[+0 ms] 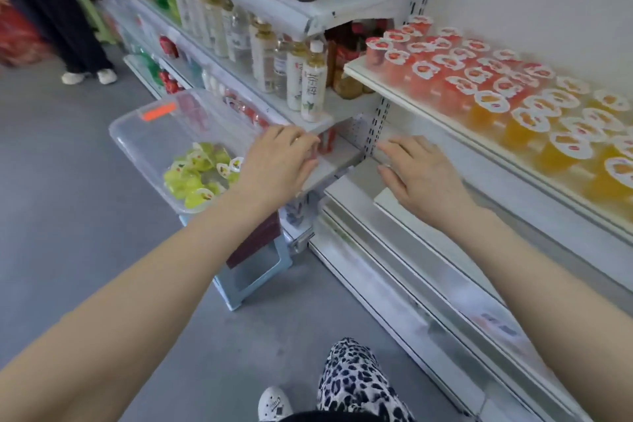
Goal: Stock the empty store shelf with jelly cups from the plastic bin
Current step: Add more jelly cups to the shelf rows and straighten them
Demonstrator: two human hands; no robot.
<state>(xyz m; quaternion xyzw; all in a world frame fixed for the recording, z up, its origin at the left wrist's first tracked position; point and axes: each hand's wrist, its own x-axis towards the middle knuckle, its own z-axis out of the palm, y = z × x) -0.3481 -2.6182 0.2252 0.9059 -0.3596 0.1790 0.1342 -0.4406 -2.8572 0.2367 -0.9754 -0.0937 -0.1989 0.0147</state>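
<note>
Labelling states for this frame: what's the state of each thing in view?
plastic bin: lidless, part full
green jelly cups: sealed, heaped loose in bin
shelf: part stocked
red cups: upright, in rows on shelf
orange cups: upright, in rows on shelf
left hand: open, empty
right hand: open, empty

Red cups (442, 68) and orange cups (561, 134) line the white shelf (411, 103); green cups (195, 175) sit in my clear bin (147, 144), tagged orange, on a pale blue stool (236, 288). My trousers (356, 384) are black-and-white leopard print above the grey floor (85, 250).
</note>
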